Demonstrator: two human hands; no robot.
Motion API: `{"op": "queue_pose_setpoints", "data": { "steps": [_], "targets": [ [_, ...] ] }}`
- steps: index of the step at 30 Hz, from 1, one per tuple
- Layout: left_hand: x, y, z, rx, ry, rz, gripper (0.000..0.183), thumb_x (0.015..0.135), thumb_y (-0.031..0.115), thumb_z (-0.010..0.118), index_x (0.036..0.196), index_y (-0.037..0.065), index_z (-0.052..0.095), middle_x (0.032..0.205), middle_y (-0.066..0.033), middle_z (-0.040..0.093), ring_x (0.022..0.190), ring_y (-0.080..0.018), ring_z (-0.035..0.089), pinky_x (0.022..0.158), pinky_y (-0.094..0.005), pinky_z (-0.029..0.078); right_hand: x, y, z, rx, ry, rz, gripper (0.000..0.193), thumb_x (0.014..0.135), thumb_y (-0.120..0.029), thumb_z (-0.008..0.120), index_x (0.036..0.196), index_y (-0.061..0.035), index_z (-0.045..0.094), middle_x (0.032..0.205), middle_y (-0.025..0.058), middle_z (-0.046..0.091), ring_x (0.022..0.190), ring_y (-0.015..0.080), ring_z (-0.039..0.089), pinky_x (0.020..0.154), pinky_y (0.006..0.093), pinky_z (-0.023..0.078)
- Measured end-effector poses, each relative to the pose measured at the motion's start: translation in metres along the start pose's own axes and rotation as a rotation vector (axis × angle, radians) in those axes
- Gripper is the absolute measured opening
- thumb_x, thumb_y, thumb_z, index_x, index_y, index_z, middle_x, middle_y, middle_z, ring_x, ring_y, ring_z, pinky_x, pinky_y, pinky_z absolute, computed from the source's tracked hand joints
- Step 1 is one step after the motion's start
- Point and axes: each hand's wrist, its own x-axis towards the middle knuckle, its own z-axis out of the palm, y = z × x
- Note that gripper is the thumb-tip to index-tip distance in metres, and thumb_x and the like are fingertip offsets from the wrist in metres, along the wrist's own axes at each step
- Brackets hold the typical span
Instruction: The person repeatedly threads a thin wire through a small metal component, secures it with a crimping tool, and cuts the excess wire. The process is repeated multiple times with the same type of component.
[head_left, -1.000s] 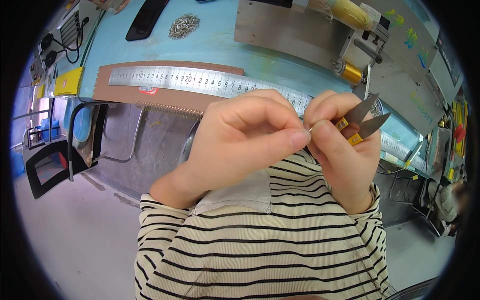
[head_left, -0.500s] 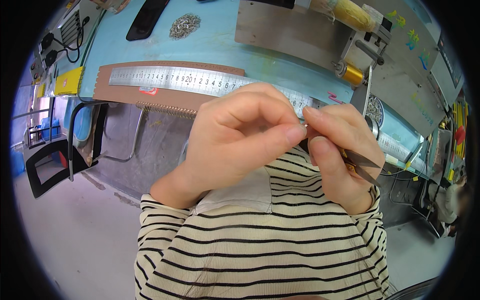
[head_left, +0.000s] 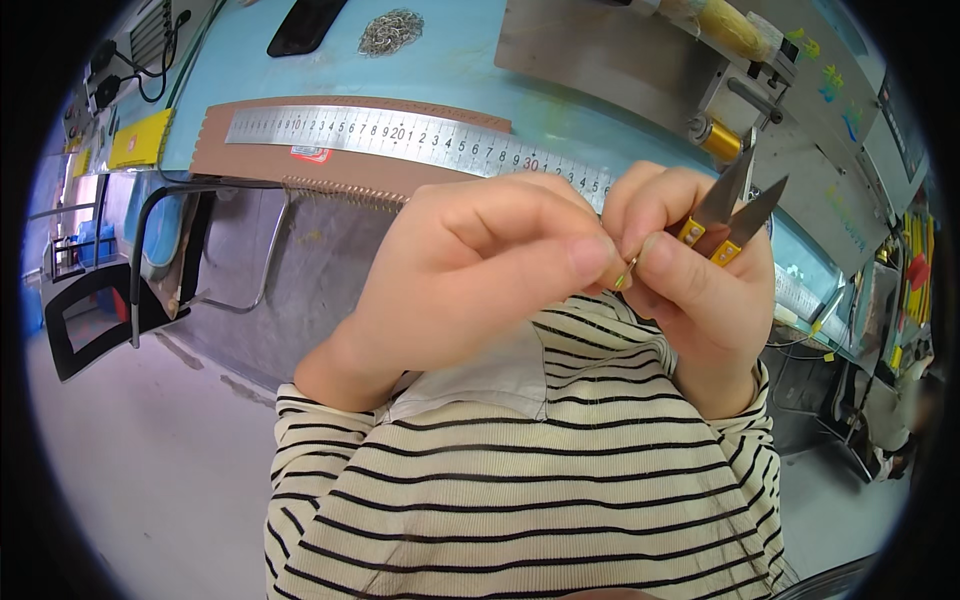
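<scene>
Item: left hand (head_left: 490, 250), thumb and forefinger pinched tight, seemingly on a slim yellowish piece (head_left: 624, 277) lying between both hands' fingertips. Item: right hand (head_left: 705, 290), fingers curled closed about snips (head_left: 718, 203), blades parted, pointing up and away from the grip. Handling, as judged: pinches close together and steady; blades angled well clear of fingertips. Beyond the left grip: steel ruler (head_left: 440, 143) on brown board (head_left: 222, 160), blue tabletop (head_left: 450, 70). Farther: small metal pile (head_left: 391, 33), dark phone (head_left: 305, 25) near it.
</scene>
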Motion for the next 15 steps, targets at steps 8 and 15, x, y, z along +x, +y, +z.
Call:
{"op": "queue_pose_setpoints", "data": {
  "steps": [8, 15],
  "targets": [
    [-0.0060, -0.0042, -0.0004, -0.150, 0.000, 0.000, 0.008, 0.087, -0.002, 0.064, 0.094, -0.006, 0.066, 0.096, -0.0074, 0.064, 0.090, -0.0123, 0.061, 0.081, -0.0250, 0.049, 0.0018, 0.0013, 0.0059, 0.026, 0.002, 0.001, 0.017, 0.089, -0.013, 0.062, 0.089, 0.0025, 0.058, 0.087, 0.0121, 0.053, 0.053, 0.0045, 0.037, 0.044, 0.0171, 0.028],
    [-0.0058, -0.0061, -0.0033, -0.121, 0.016, 0.029, 0.008, 0.086, -0.003, 0.066, 0.093, -0.006, 0.067, 0.096, -0.0071, 0.064, 0.088, -0.0120, 0.061, 0.079, -0.0245, 0.050, 0.0020, 0.0021, 0.0048, 0.011, -0.008, -0.014, 0.014, 0.089, -0.011, 0.061, 0.092, 0.0029, 0.059, 0.087, 0.0121, 0.053, 0.052, 0.0046, 0.037, 0.043, 0.0171, 0.028]
  ]
}}
